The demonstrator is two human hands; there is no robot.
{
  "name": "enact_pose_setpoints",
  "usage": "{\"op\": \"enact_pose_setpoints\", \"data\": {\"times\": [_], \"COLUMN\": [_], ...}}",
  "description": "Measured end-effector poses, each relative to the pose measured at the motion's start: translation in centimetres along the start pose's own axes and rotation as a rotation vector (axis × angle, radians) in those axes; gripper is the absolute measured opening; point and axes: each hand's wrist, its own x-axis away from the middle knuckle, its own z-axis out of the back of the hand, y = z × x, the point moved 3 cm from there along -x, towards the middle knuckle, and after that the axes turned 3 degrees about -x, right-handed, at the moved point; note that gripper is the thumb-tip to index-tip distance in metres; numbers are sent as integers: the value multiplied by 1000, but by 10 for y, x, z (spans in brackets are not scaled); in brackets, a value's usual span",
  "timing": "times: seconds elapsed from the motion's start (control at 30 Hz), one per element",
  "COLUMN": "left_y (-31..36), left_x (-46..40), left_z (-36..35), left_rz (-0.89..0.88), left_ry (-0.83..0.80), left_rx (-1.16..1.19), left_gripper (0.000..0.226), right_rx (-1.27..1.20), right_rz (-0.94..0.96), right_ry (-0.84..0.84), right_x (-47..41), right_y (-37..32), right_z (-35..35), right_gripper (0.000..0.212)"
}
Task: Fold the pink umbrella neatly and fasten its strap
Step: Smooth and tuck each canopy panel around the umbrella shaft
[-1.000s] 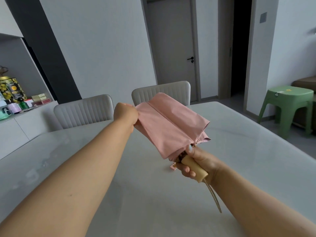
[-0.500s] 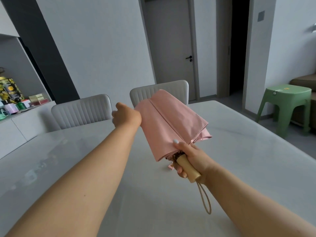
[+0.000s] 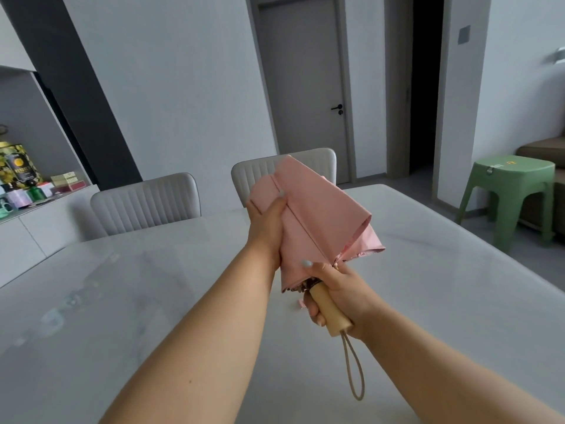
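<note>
I hold a collapsed pink umbrella (image 3: pixel 318 218) in the air above the pale table (image 3: pixel 122 301), its tip pointing away from me. My right hand (image 3: pixel 334 293) grips the light wooden handle (image 3: pixel 328 312), thumb up against the canopy's lower hem. A beige wrist loop (image 3: pixel 354 371) dangles from the handle's end. My left hand (image 3: pixel 266 224) lies along the canopy's left side, thumb across the front and fingers wrapped behind the loose pink fabric. The canopy folds hang loose and flare out on the right. I cannot see the closing strap.
Two grey upholstered chairs (image 3: pixel 146 200) stand at the table's far edge. A green plastic stool (image 3: pixel 507 191) is on the floor to the right. A sideboard with tins and boxes (image 3: pixel 21 179) is at the left. A closed grey door (image 3: pixel 305 87) is behind.
My left hand has slid from the canopy's top left corner down onto its side, nearer the handle. The umbrella has turned more upright, and the wrist loop now hangs straight down.
</note>
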Motion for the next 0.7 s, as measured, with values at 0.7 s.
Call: {"op": "enact_pose_setpoints", "data": {"times": [0.7], "left_y": [-23], "left_x": [-15], "left_z": [-2], "left_rz": [-18], "left_ry": [-156], "left_rx": [259], "left_gripper": [77], "right_rx": [-181], "right_rz": [-57], "right_ry": [-112], "right_x": [-8], "right_y": [2], "right_z": [11], "right_gripper": [28]}}
